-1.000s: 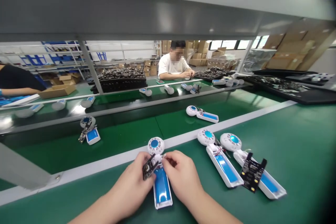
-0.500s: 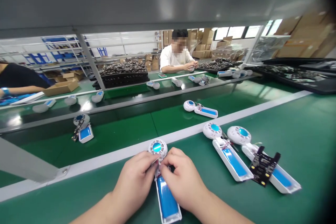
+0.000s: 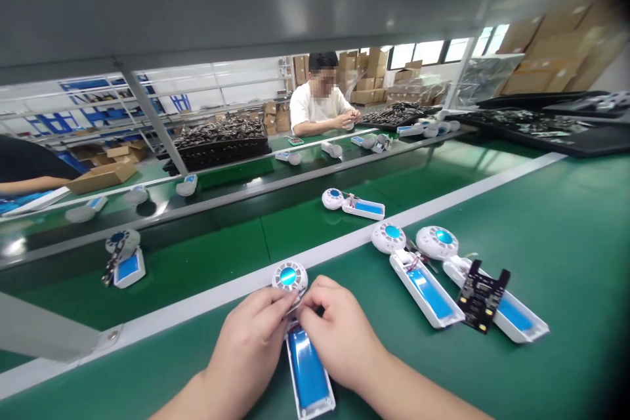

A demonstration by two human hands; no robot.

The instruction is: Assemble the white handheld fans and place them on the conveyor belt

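Note:
A white handheld fan unit (image 3: 309, 374) lies on the green bench at the front centre, its round head away from me and a blue battery in its open handle. My left hand (image 3: 249, 341) pinches at the neck of the unit from the left. From the right, my right hand (image 3: 339, 328) has its thumb and fingers closed at the same spot. Thin wires show between the fingertips; what exactly each hand grips is hidden. To the right rest two more open fan units (image 3: 428, 292) (image 3: 516, 315), the farther one with a black circuit board (image 3: 483, 296) on it.
Beyond the white rail (image 3: 197, 308), a green conveyor (image 3: 197, 243) carries several fan units. A metal post (image 3: 44, 321) stands at left. Black trays (image 3: 581, 138) of parts sit at the back right. A person in white (image 3: 319, 105) sits opposite; another person's arm is at far left.
The view has shifted slightly to the right. The fan units on the conveyor have moved left relative to the rail. Both hands stay at the neck of the unit, with small finger movements.

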